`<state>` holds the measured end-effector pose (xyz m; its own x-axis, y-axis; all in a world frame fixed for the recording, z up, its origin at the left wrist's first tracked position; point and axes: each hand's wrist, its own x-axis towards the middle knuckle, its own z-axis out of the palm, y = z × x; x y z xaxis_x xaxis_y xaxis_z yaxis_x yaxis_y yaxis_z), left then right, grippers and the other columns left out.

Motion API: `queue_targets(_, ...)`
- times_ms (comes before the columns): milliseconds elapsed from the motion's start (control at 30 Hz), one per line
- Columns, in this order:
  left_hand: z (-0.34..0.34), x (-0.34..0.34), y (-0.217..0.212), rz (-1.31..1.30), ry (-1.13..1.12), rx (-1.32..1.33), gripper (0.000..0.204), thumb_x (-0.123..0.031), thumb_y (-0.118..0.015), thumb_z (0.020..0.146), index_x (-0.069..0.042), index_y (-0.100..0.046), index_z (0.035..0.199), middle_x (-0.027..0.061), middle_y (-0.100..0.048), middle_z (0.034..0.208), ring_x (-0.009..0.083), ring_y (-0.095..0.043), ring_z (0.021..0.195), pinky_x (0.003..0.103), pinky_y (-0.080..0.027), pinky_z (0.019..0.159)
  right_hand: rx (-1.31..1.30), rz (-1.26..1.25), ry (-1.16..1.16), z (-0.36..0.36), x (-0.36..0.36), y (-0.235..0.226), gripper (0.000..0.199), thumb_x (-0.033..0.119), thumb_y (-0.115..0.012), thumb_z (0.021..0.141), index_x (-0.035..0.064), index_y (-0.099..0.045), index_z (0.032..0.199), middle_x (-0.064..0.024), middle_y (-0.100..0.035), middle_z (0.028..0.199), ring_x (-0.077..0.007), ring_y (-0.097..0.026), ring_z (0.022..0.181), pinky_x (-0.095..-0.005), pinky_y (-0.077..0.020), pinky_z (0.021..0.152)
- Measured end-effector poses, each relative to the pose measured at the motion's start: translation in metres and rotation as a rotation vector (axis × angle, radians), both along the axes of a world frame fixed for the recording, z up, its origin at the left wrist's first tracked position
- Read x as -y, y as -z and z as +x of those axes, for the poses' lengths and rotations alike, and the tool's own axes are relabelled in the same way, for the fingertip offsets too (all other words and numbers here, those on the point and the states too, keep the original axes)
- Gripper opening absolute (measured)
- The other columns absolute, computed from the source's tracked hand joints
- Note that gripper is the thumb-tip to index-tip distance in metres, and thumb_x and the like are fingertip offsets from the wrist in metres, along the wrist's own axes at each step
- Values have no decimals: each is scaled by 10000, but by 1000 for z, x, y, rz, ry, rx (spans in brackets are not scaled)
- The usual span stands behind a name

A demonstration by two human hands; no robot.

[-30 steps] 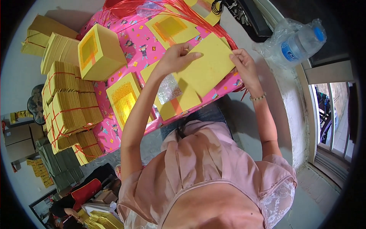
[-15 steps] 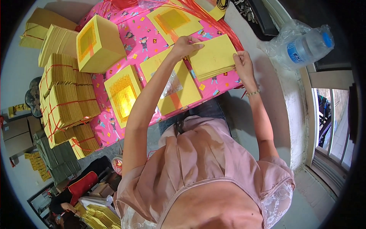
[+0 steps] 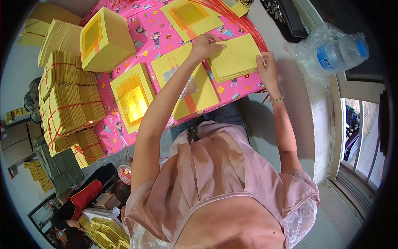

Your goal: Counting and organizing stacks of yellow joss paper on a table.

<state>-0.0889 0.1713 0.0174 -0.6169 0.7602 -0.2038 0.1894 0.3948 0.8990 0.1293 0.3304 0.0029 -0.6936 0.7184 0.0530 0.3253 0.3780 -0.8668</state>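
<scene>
A thin stack of folded yellow paper (image 3: 235,58) lies at the right side of the table, its near edge showing several layers. My left hand (image 3: 206,47) is closed on its left edge, thumb resting on the top sheet. At the opposite edge, my right hand (image 3: 268,69) pinches the paper between thumb and fingers. Under my left forearm lies a yellow sheet with a silver patch (image 3: 172,74), partly covered by the arm. A gold-patched yellow stack (image 3: 132,101) sits left of it, and another sheet with an orange-gold square (image 3: 190,15) lies farther back.
A tall yellow paper block (image 3: 112,41) and bundles tied with red string (image 3: 68,101) line the table's left side. Red strands (image 3: 248,31) run along the right rim. A bottle (image 3: 342,56) in clear plastic stands right. Another person (image 3: 62,232) is at lower left.
The whole view has shifted slightly. My left hand has moved a little inward over the top sheet, and the stack's layers sit closer together. My right hand stays at the right edge.
</scene>
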Motion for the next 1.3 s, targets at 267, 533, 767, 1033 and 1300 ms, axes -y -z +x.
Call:
queue_targets(267,6,1,0,-19,-44,-132,343,-277,-857,765,-19,-720,945,94,-726,852,181,-689,785,319,-533,728,259,501,-40,2,24,-46,259,235,-637,946,20,-547,1060,-196,-595,1100,-391,-594,1007,-482,-478,833)
queue_targets(533,21,2,-12,-38,-49,-377,317,-255,-844,741,-37,-734,943,170,-729,856,326,-705,866,411,-539,788,-1,752,-319,-17,56,-53,497,338,-599,969,55,-514,1370,-213,-515,1390,-425,-453,1314,-519,-351,1094)
queue_targets(767,31,9,-8,-18,-55,-512,341,-284,-810,797,-44,-725,1025,167,-681,921,343,-655,942,437,-519,830,250,858,-408,-12,65,-15,619,454,-527,982,121,-438,1495,-141,-356,1574,-382,-242,1482,-614,-179,1164)
queue_targets(1033,44,28,1,263,-211,-529,307,-214,-766,830,-41,-687,1071,197,-629,1014,382,-589,1001,459,-489,875,228,900,-395,-14,66,-15,614,446,-545,974,152,-437,1502,-132,-362,1567,-376,-263,1471,-614,-196,1155)
queue_targets(1300,72,139,-32,199,-225,-498,234,-141,-696,878,-28,-673,1082,181,-626,981,372,-590,976,447,-487,869,215,901,-426,-16,59,-48,555,424,-561,987,122,-489,1446,-168,-438,1494,-404,-313,1441,-599,-232,1146)
